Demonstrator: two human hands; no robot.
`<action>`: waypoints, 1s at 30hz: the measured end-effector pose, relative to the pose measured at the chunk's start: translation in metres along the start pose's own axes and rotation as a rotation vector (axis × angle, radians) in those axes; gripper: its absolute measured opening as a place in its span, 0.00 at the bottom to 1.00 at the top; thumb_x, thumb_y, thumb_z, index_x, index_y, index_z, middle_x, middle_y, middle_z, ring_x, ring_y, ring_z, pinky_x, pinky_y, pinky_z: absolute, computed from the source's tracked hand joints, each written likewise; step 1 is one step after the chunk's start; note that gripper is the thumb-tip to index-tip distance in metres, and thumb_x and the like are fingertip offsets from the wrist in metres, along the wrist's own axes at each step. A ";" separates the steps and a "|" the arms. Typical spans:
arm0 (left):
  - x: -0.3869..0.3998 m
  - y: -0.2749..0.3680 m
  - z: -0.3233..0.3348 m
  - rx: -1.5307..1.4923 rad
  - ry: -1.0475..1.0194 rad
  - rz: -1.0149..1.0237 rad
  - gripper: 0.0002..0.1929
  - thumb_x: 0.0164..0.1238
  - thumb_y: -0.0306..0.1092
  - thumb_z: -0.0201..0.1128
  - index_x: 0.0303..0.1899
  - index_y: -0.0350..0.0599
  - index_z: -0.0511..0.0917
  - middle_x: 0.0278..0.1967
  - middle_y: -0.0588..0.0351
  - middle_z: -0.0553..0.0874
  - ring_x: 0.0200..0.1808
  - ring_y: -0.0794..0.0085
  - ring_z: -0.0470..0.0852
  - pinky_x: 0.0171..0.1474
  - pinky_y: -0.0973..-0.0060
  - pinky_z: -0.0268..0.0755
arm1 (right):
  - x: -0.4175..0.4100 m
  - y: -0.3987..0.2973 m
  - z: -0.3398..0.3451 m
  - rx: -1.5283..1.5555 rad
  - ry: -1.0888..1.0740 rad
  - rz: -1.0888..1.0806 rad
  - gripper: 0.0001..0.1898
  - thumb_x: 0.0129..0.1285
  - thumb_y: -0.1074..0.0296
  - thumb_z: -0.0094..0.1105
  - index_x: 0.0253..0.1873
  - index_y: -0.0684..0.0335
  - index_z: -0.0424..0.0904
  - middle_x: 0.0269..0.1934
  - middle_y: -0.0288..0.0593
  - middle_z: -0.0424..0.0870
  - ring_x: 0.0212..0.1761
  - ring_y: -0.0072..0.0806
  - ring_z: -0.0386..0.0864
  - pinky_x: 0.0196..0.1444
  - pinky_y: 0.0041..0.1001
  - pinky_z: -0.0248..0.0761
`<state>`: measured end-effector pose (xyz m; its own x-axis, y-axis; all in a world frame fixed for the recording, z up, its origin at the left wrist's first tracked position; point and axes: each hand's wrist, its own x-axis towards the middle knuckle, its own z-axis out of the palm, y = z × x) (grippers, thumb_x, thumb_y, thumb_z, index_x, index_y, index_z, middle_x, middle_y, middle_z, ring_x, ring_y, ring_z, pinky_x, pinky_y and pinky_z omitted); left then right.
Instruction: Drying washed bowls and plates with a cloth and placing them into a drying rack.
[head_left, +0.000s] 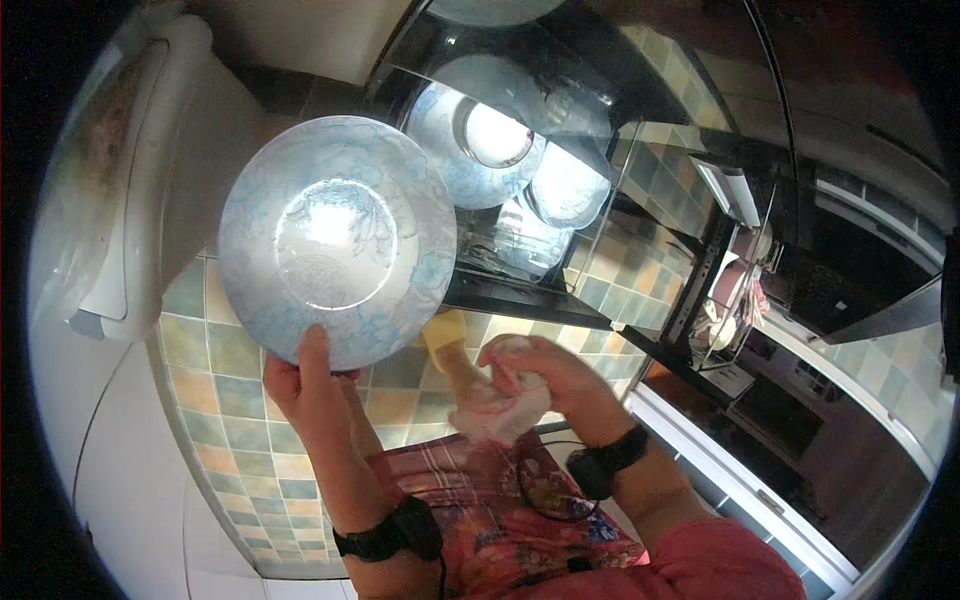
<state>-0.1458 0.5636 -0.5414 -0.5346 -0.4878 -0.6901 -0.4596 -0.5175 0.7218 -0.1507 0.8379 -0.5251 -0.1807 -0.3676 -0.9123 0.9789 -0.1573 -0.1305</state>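
Note:
My left hand (311, 382) grips the near rim of a wide, pale glass bowl (345, 240) with a blue floral pattern, its thumb on top. To the right, my right hand (525, 371) holds a bunched white and pink cloth (506, 409), apart from the bowl. Behind the bowl, inside a dark glossy cabinet, stand a larger patterned dish with a round bowl (499, 135) on it, and a smaller bowl (571, 186). Reflections there make the stacking hard to tell.
A white appliance or fixture (176, 172) stands at the left. The cabinet's black edge (540, 300) runs below the dishes. A wire rack (731, 315) with utensils is at the right, near a white sliding-door track (750, 487). Tiles (240, 390) cover the surface beneath.

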 end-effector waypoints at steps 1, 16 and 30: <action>0.001 -0.002 0.003 0.046 -0.015 -0.017 0.10 0.69 0.31 0.62 0.45 0.35 0.77 0.31 0.56 0.84 0.25 0.77 0.79 0.23 0.77 0.71 | -0.010 -0.026 0.013 -0.130 -0.046 -0.081 0.14 0.65 0.64 0.65 0.50 0.66 0.83 0.43 0.39 0.85 0.43 0.23 0.82 0.47 0.23 0.76; 0.009 0.006 0.065 0.524 -0.204 -0.036 0.11 0.66 0.34 0.61 0.40 0.33 0.78 0.28 0.47 0.86 0.28 0.65 0.87 0.32 0.68 0.78 | 0.129 -0.185 -0.073 -0.378 0.399 -0.255 0.16 0.71 0.61 0.57 0.50 0.71 0.78 0.41 0.46 0.85 0.37 0.36 0.87 0.37 0.34 0.82; 0.023 -0.011 0.082 0.689 -0.124 0.057 0.13 0.61 0.39 0.64 0.33 0.37 0.75 0.25 0.44 0.84 0.29 0.50 0.86 0.36 0.60 0.77 | 0.170 -0.181 -0.070 -0.302 0.448 -0.458 0.23 0.68 0.63 0.62 0.62 0.70 0.71 0.51 0.53 0.81 0.46 0.44 0.83 0.42 0.41 0.81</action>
<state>-0.2110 0.6153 -0.5612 -0.6293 -0.3962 -0.6686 -0.7512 0.0897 0.6540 -0.3522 0.8680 -0.6834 -0.5878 0.0971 -0.8032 0.8090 0.0790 -0.5825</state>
